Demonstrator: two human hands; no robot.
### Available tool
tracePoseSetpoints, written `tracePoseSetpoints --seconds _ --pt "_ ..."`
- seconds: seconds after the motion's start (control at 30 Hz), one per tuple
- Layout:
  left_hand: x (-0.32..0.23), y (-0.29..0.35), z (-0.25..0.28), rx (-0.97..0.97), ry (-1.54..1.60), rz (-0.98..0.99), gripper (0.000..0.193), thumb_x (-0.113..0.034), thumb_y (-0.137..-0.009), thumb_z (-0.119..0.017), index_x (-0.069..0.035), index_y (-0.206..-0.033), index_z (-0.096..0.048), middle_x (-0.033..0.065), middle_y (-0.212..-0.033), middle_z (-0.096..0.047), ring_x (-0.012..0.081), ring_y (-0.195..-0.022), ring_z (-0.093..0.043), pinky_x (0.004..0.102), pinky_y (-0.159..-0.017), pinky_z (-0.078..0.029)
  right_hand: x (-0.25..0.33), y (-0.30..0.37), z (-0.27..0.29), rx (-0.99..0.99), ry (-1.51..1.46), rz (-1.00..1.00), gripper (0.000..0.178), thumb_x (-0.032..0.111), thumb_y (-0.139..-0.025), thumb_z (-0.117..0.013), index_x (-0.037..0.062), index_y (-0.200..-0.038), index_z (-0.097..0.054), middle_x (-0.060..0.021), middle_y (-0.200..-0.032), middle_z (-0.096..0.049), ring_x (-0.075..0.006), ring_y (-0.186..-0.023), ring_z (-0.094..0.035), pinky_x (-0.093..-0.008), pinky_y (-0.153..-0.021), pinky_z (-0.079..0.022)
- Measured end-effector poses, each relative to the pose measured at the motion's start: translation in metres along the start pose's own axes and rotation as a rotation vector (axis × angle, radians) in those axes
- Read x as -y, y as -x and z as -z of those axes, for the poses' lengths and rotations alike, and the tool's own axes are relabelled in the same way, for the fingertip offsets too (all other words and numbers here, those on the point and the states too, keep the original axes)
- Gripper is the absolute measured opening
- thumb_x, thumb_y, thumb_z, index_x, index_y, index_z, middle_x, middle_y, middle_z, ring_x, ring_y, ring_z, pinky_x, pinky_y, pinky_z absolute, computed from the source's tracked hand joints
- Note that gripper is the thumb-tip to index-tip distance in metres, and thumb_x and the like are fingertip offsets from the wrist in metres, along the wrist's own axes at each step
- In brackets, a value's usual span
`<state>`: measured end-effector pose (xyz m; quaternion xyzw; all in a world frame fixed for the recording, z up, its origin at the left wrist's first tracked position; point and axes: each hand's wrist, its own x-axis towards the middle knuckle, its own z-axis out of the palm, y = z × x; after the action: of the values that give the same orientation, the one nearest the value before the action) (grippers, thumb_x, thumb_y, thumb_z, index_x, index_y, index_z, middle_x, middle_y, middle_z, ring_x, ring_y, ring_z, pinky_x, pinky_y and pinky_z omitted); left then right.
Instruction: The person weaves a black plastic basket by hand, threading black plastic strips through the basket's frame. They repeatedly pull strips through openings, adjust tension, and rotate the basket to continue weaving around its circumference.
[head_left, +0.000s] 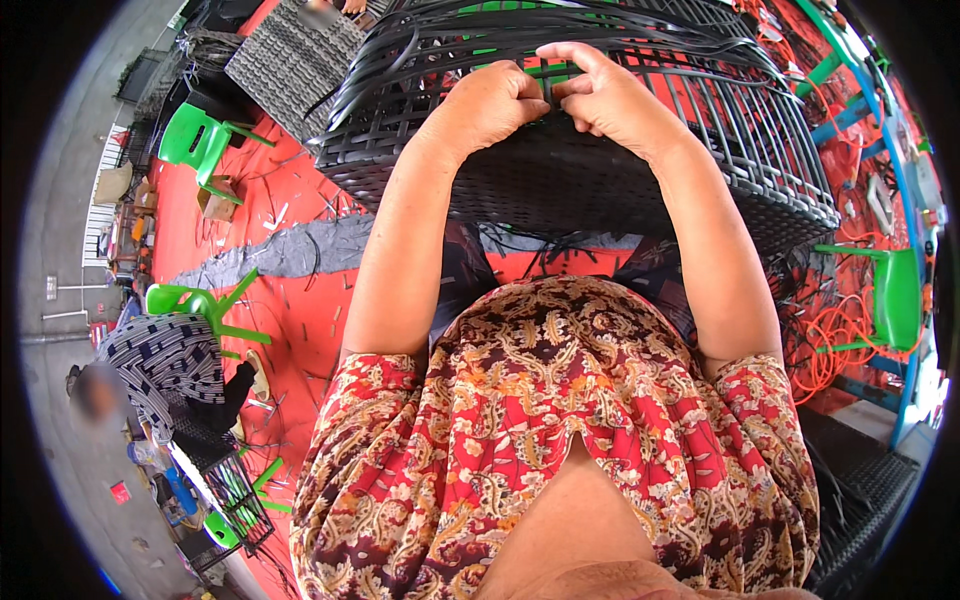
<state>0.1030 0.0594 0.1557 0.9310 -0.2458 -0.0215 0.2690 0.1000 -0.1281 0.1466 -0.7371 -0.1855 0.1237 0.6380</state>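
Observation:
In front of me lies a large box-shaped furniture piece (pixel 520 180), its near side closely woven from flat black strips and its top an open grid of bars. Loose black strips (pixel 420 50) run in a bundle across its far part. My left hand (pixel 492 105) is closed at the near top edge, thumb and fingers pinching a black strip there. Close beside it my right hand (pixel 618 105) curls over the same edge, its index finger stretched toward the left. Whatever its bent fingers hold is hidden. The two hands are a small gap apart.
Green chairs stand on the red floor covering (pixel 305 310): one chair (pixel 195 140) at left, another (pixel 895 298) at right. A seated person (pixel 165 370) is at the lower left. A grey woven panel (pixel 295 70) lies far left. Orange cord (pixel 835 335) coils at right.

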Motion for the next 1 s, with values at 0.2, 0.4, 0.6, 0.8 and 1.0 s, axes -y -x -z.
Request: tracePoseSetpoints --seconds 0.2,0.4,0.6,0.8,1.0 --pt "0.000 0.002 -0.006 -0.308 -0.054 -0.069 0.020 -0.018 -0.080 -0.068 -0.004 -0.094 -0.068 0.0086 -0.086 -0.061 0.0203 -0.085 -0.060 0.0292 -0.075 -0.046 0.001 -0.003 0.001 -0.072 0.293 0.153 0.037 0.003 -0.078 -0.060 0.0082 -0.114 -0.053 -0.0091 -0.085 -0.064 -0.0149 -0.075 -0.060 -0.0274 -0.068 -0.046" --pt "-0.030 -0.008 -0.001 -0.049 0.323 0.049 0.019 -0.015 -0.085 -0.060 -0.006 -0.101 -0.067 0.0037 -0.071 -0.061 0.0092 -0.051 -0.054 0.0236 -0.052 -0.042 -0.004 0.000 0.006 -0.119 0.205 0.127 0.031 0.001 -0.077 -0.061 0.0046 -0.107 -0.054 -0.0072 -0.083 -0.062 -0.0122 -0.076 -0.058 -0.0258 -0.069 -0.045" --pt "-0.014 -0.010 -0.010 -0.045 0.555 0.002 0.017 -0.013 -0.084 -0.063 -0.006 -0.099 -0.067 -0.0008 -0.068 -0.059 0.0049 -0.055 -0.051 0.0200 -0.051 -0.039 -0.003 0.003 0.030 -0.044 -0.167 0.012 0.032 0.007 -0.083 -0.060 0.0048 -0.113 -0.049 0.0002 -0.075 -0.056 -0.0030 -0.053 -0.041 -0.0158 -0.045 -0.026" --pt "-0.024 -0.019 -0.021 -0.161 0.301 0.015 0.013 -0.015 -0.078 -0.065 -0.004 -0.084 -0.069 0.0018 -0.067 -0.063 0.0104 -0.059 -0.055 0.0258 -0.058 -0.044 -0.005 0.018 0.046 -0.223 0.306 -0.029 0.034 0.007 -0.082 -0.054 0.0050 -0.116 -0.052 -0.0114 -0.083 -0.067 -0.0129 -0.055 -0.058 -0.0267 -0.053 -0.047" --pt "-0.027 -0.027 -0.023 -0.139 -0.200 0.124 0.020 -0.020 -0.071 -0.063 -0.004 -0.080 -0.068 0.0158 -0.070 -0.063 0.0248 -0.067 -0.063 0.0325 -0.067 -0.047 -0.011 0.018 0.032 -0.149 0.123 0.003 0.037 0.003 -0.081 -0.053 0.0075 -0.118 -0.051 -0.0032 -0.076 -0.060 -0.0088 -0.056 -0.051 -0.0246 -0.050 -0.042"
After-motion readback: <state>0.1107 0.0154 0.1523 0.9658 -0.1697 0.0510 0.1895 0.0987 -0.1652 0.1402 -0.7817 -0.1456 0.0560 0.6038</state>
